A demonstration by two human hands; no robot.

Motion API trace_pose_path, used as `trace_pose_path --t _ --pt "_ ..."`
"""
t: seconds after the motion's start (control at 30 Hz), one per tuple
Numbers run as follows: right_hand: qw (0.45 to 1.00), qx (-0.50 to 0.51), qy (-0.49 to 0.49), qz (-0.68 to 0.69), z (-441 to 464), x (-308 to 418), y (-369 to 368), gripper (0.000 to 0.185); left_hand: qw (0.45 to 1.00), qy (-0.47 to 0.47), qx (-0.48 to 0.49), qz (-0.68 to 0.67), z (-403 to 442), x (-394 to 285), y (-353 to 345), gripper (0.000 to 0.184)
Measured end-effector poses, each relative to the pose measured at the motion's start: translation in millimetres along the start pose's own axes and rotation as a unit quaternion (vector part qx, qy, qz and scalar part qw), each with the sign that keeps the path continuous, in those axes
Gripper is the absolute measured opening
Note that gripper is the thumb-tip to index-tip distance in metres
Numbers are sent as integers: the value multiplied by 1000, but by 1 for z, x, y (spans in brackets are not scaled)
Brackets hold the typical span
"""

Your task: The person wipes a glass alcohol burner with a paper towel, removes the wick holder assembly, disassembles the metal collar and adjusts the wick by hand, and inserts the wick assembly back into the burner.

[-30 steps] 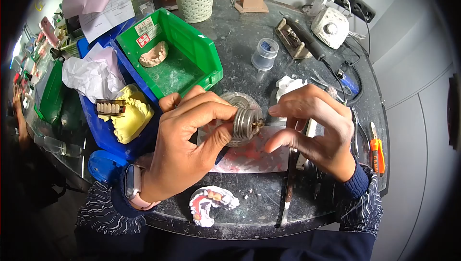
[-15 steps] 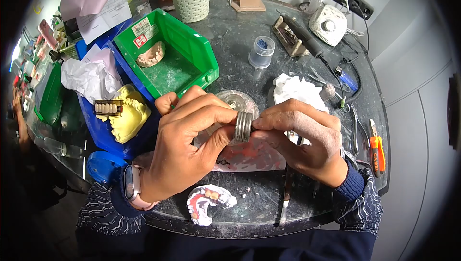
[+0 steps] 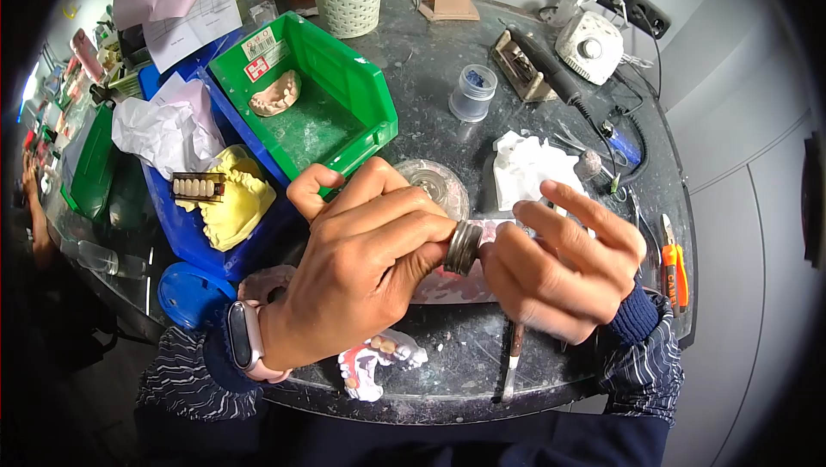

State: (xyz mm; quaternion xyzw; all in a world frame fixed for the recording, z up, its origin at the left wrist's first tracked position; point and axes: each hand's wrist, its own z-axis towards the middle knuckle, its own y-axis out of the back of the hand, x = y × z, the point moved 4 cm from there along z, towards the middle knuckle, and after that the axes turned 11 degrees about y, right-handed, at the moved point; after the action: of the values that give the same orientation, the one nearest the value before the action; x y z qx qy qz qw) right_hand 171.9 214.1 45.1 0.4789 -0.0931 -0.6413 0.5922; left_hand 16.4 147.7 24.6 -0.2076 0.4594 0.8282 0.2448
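My L hand (image 3: 361,265) has the ridged metal pc (image 3: 465,249) pinched at its left end, thumb + index; pc's held up approx. mid-bench, long axis running abt left–right, right end toward my R hand (image 3: 568,273). R fingers are curled w/ tips at that end; can't tell if they're pinching or only beside it, thumb's hidden. L is the nearer hand, being on it. Count: 1 metal pc, 1 glass dish (image 3: 440,173) just far-left of it, 1 clear cup (image 3: 472,104) far, 1 brush (image 3: 511,372) near, 1 orange-handled tool (image 3: 675,273) right, 1 yellow model (image 3: 237,209) left, 1 white model (image 3: 366,377) near.
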Motion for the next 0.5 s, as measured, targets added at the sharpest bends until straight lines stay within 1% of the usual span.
trace_pose_path --t 0.03,0.07,0.1,0.17,0.2,0.23,0.33,0.43,0.47,0.5 --pt "999 -13 -25 36 0 -4 0 13 1000 -2 -4 3 0 0 1 6" --pt "990 -36 -92 100 -2 -12 -4 14 1000 1 -13 0 1 1 3 7" --pt "972 -59 -158 162 -5 -19 -9 17 1000 4 -23 -3 1 4 6 7" --pt "937 -83 -235 243 -10 -28 -14 19 999 7 -44 -9 2 6 9 8" --pt "894 -92 -283 334 -11 -30 -17 20 998 7 -55 -12 2 6 10 9" --pt "840 -100 -328 421 -13 -29 -20 20 998 8 -66 -16 2 7 11 10" --pt "771 -124 -380 496 -13 -21 -26 25 998 7 -58 12 1 4 11 11" --pt "851 -123 -308 408 -8 -19 -24 24 999 9 -49 10 1 4 9 10" --pt "854 -123 -310 400 -6 -18 -23 21 999 8 -45 9 1 4 8 10" --pt "860 -117 -308 391 -6 -18 -23 21 999 7 -42 8 1 5 7 10"
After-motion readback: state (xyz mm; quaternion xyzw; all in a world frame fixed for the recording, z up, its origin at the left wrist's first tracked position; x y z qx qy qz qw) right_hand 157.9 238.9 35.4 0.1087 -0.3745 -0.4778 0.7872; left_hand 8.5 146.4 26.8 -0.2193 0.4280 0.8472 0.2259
